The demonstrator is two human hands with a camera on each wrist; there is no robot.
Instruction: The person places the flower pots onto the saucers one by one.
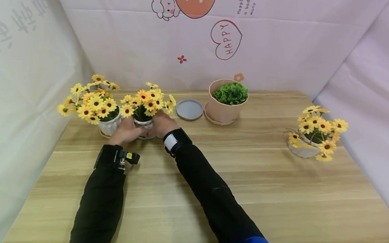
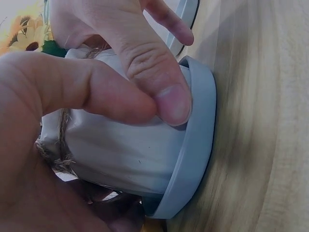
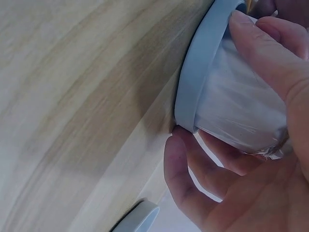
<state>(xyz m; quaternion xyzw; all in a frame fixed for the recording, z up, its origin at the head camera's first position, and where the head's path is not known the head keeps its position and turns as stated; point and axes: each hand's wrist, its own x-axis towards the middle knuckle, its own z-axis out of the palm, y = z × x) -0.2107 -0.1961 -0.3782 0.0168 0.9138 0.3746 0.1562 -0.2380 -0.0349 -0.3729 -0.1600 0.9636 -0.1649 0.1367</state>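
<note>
Near the back left of the table, my two hands hold a white-wrapped flower pot (image 2: 125, 150) of yellow daisy-like flowers (image 1: 151, 98) from both sides. Its base sits in a blue-grey saucer (image 3: 193, 87) on the wood. My left hand (image 1: 127, 131) curls round the pot's left side, its thumb against the wrapping. From the right, my right hand (image 1: 163, 124) grips the pot with its thumb close to the saucer's rim and its fingers round the far side. Twine (image 2: 63, 130) circles the wrapping. The left hand's fingers are partly hidden behind the pot.
Left of my hands stands another pot of yellow flowers (image 1: 97, 102) on a yellowish saucer. A grey saucer (image 1: 190, 109) lies right of them, beside a pink pot (image 1: 223, 107) with a green plant. A third flower pot (image 1: 303, 149) stands far right. White cloth (image 1: 135, 51) hangs behind the table.
</note>
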